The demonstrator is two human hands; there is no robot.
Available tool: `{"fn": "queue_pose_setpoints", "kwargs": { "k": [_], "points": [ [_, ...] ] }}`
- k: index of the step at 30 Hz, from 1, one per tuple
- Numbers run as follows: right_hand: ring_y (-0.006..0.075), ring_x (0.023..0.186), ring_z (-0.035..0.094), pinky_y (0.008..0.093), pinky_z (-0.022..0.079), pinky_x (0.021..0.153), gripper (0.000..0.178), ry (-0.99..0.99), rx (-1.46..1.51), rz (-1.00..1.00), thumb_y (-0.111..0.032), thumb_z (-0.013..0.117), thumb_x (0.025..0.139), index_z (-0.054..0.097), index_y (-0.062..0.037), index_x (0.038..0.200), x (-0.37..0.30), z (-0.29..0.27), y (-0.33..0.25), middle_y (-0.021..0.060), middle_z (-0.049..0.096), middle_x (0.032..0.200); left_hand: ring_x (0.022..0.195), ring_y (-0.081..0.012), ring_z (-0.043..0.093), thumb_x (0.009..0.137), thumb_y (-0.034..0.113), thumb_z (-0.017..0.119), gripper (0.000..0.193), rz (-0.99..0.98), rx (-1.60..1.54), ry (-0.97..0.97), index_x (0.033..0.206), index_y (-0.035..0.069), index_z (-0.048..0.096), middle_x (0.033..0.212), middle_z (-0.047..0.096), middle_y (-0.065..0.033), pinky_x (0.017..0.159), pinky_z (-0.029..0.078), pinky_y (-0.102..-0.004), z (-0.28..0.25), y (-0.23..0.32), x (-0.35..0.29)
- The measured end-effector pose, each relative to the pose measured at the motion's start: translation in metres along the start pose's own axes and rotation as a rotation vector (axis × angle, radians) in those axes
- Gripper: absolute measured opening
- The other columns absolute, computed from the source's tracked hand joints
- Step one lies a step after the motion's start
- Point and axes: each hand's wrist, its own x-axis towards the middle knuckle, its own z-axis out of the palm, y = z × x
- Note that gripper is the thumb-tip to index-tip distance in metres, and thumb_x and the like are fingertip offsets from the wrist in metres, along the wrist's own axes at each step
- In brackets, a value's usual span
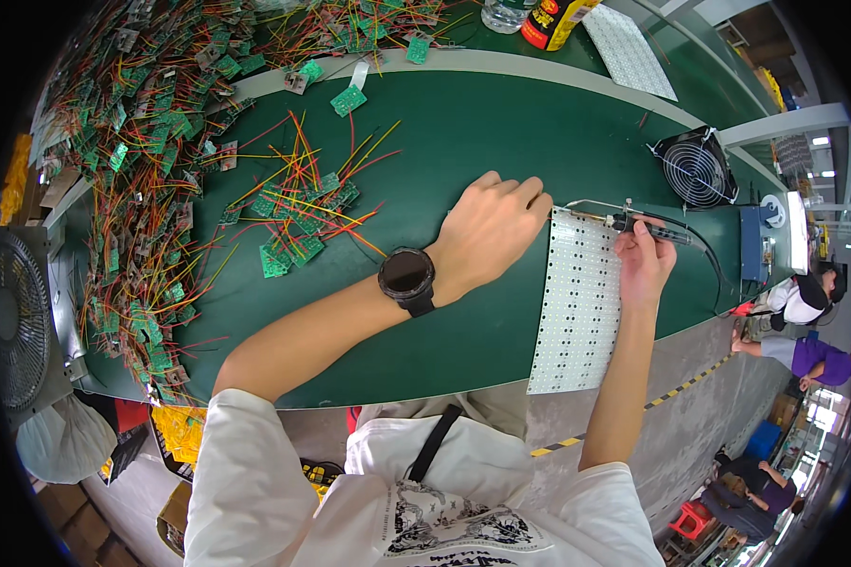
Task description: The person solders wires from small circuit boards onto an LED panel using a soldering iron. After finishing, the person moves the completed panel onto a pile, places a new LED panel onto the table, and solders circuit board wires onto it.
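My right hand [645, 260] grips a soldering iron [643, 227] with a black handle and a thin curved metal tube along its front. Its tip points left, over the far end of a white dotted circuit panel [577, 307]. At the panel's far left corner is my left hand [494, 227], back upward and fingers curled closed. Whatever those fingers hold is hidden beneath them. A dark watch sits on my left wrist. Left of that hand lies a loose group of small green circuit boards [298, 217] with red and yellow wires.
A large heap of wired boards [147, 189] covers the table's left side. A small black fan [695, 168] and a blue box [755, 244] stand at the right. Beyond the rail are a bottle [506, 14], a yellow-black container [556, 21] and another white panel [631, 52].
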Motion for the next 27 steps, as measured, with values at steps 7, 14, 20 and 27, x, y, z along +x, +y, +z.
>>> {"fn": "queue_pose_setpoints", "kwargs": {
  "k": [7, 14, 20, 27],
  "points": [
    [0.0156, 0.057, 0.057, 0.0268, 0.042, 0.051, 0.016, -0.006, 0.012, -0.030, -0.004, 0.061, 0.088, 0.062, 0.0040, 0.101, 0.0008, -0.0022, 0.0020, 0.0096, 0.064, 0.081, 0.066, -0.0226, 0.057, 0.081, 0.012, 0.063, 0.008, 0.022, 0.017, 0.047, 0.080, 0.005, 0.060, 0.077, 0.054, -0.0057, 0.063, 0.042, -0.0346, 0.0042, -0.0021, -0.0004],
    [0.0153, 0.057, 0.057, 0.0261, 0.042, 0.051, 0.015, -0.030, 0.000, -0.026, -0.004, 0.061, 0.088, 0.062, 0.0039, 0.101, 0.0002, -0.0018, 0.0008, 0.0096, 0.065, 0.081, 0.066, -0.0228, 0.057, 0.082, 0.012, 0.064, 0.008, 0.003, 0.022, 0.012, 0.080, 0.005, 0.060, 0.077, 0.054, -0.0059, 0.062, 0.042, -0.0348, 0.0035, -0.0033, -0.0004],
    [0.0156, 0.057, 0.057, 0.0262, 0.043, 0.052, 0.016, -0.045, -0.014, -0.027, -0.004, 0.061, 0.088, 0.062, 0.0043, 0.101, 0.0003, -0.0046, 0.0024, 0.0099, 0.065, 0.081, 0.067, -0.0227, 0.057, 0.082, 0.012, 0.063, 0.008, 0.007, 0.026, 0.012, 0.081, 0.005, 0.059, 0.077, 0.054, -0.0059, 0.062, 0.042, -0.0348, 0.0037, -0.0034, -0.0008],
    [0.0160, 0.056, 0.057, 0.0258, 0.042, 0.052, 0.016, -0.036, -0.026, -0.036, -0.005, 0.062, 0.087, 0.062, 0.0042, 0.100, 0.0006, -0.0016, 0.0014, 0.0106, 0.064, 0.075, 0.066, -0.0229, 0.056, 0.082, 0.012, 0.063, 0.008, 0.010, 0.033, 0.010, 0.081, 0.005, 0.059, 0.077, 0.054, -0.0059, 0.062, 0.042, -0.0349, 0.0030, -0.0037, -0.0012]
  ]
}}
